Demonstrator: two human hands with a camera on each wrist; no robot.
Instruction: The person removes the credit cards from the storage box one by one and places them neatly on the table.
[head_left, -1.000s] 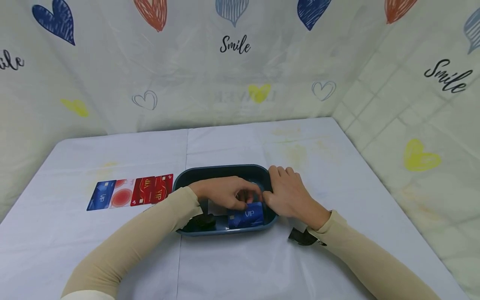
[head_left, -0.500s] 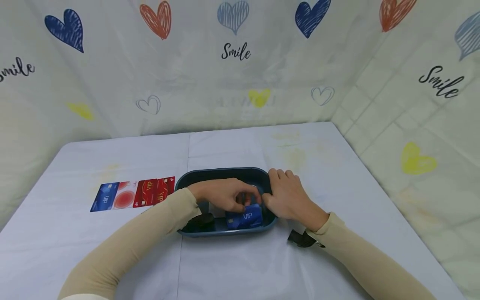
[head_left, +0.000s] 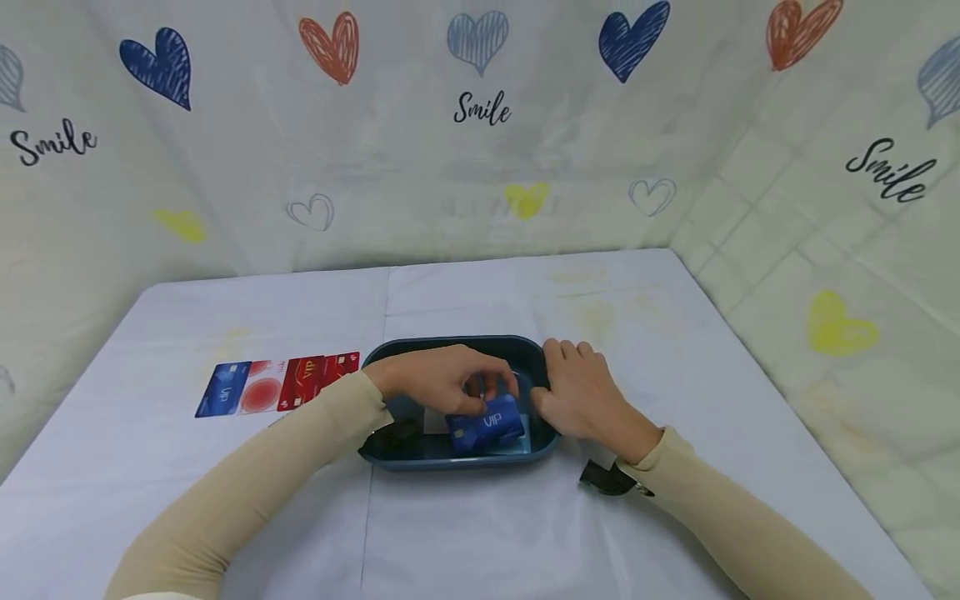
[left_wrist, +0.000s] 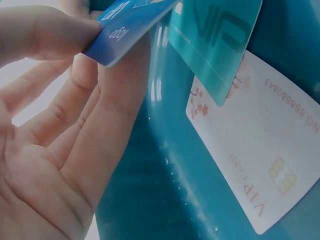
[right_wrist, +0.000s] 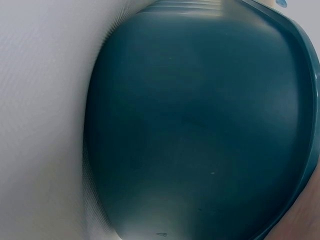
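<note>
My left hand (head_left: 442, 379) reaches into the dark teal tray (head_left: 457, 464) and pinches a blue VIP card (head_left: 487, 423) by its upper edge. In the left wrist view the thumb and fingers hold this blue card (left_wrist: 132, 30) tilted above the tray floor. Below it lie a teal VIP card (left_wrist: 215, 42) and, partly under that, a white VIP card (left_wrist: 260, 150) with a chip. My right hand (head_left: 585, 396) grips the tray's right end, fingers outside and thumb at the rim. The right wrist view shows mostly the tray (right_wrist: 200, 100); just a sliver of skin appears.
Left of the tray, a row of cards lies on the white table (head_left: 480, 533): a blue card (head_left: 223, 388), a pink-and-white card (head_left: 262, 387) and red cards (head_left: 303, 379), partly behind the left sleeve. A dark object (head_left: 606, 479) sits at the right sleeve's cuff.
My left hand has raised and tilted the blue card, uncovering part of a lighter blue card beneath it. The right hand keeps its place at the tray's end. The head view has shifted slightly.
</note>
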